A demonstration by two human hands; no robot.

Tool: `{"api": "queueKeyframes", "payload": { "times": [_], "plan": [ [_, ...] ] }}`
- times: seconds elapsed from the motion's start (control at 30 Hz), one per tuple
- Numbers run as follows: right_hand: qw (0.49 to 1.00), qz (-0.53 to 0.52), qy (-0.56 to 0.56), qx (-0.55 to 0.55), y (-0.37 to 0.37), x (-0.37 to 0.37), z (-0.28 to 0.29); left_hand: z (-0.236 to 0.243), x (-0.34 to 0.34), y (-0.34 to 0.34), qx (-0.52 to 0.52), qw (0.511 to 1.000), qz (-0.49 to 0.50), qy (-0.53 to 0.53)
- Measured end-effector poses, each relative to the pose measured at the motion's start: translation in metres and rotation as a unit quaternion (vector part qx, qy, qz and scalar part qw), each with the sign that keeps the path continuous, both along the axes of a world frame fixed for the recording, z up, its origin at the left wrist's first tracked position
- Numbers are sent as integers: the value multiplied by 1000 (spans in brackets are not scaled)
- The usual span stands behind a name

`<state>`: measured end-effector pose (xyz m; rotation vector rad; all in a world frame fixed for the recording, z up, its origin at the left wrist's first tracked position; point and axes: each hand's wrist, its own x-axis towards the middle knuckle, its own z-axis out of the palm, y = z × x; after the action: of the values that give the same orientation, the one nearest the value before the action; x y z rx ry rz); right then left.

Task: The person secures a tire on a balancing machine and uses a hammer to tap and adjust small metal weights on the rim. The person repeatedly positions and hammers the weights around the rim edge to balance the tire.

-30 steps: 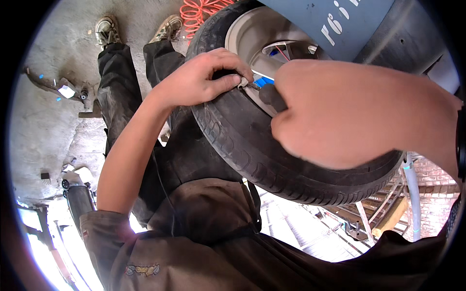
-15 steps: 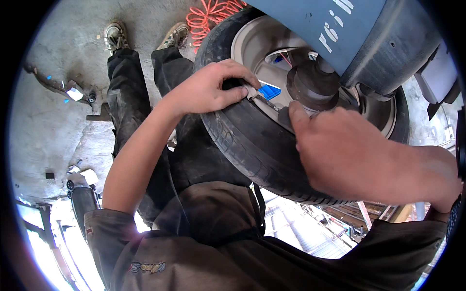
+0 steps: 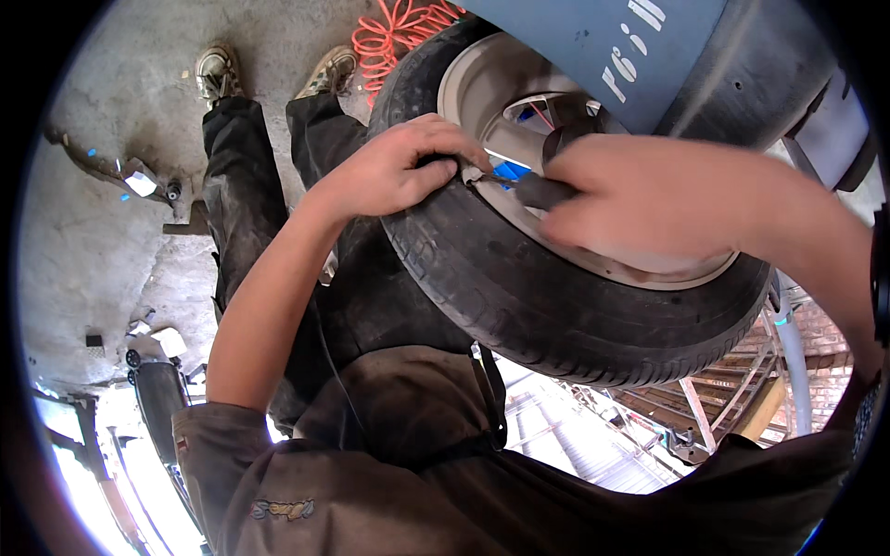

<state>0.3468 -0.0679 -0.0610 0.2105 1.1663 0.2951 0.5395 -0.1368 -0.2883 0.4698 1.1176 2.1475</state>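
Gripping a dark-handled tool [image 3: 542, 192], my right hand [image 3: 640, 199] hangs over the open face of the rim [image 3: 469, 82], its outline blurred. The fingers are closed around the handle, and the tool's thin end points left toward a small pale piece [image 3: 471, 174] at the rim's left edge; whether the two touch I cannot tell. My left hand [image 3: 399, 167] lies across the left edge of the tyre [image 3: 575, 320], fingers bent toward the rim's lip and thumb near the pale piece, but I cannot tell whether I am pinching it. A bright blue patch [image 3: 510, 171] shows inside the rim, just beside the tool. Near the wheel's middle, a dark round part [image 3: 561, 141] is mostly hidden behind my right hand. A blue-grey housing [image 3: 612, 46] with white markings covers the upper right edge of the wheel. Past the tyre's upper left edge, an orange-red coiled hose [image 3: 394, 42] lies on the grey floor [image 3: 120, 250], close to one of my shoes [image 3: 329, 72].
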Motion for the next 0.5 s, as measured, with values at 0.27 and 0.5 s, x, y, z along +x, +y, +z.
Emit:
{"api": "queueKeyframes", "payload": {
  "times": [0.27,0.5],
  "plan": [
    [955,104,153,-231,59,49,66,16,0,-8,-37,999,3,19],
    [908,259,170,-281,62,67,74,11,7,-7,-43,999,11,17]
  ]
}}
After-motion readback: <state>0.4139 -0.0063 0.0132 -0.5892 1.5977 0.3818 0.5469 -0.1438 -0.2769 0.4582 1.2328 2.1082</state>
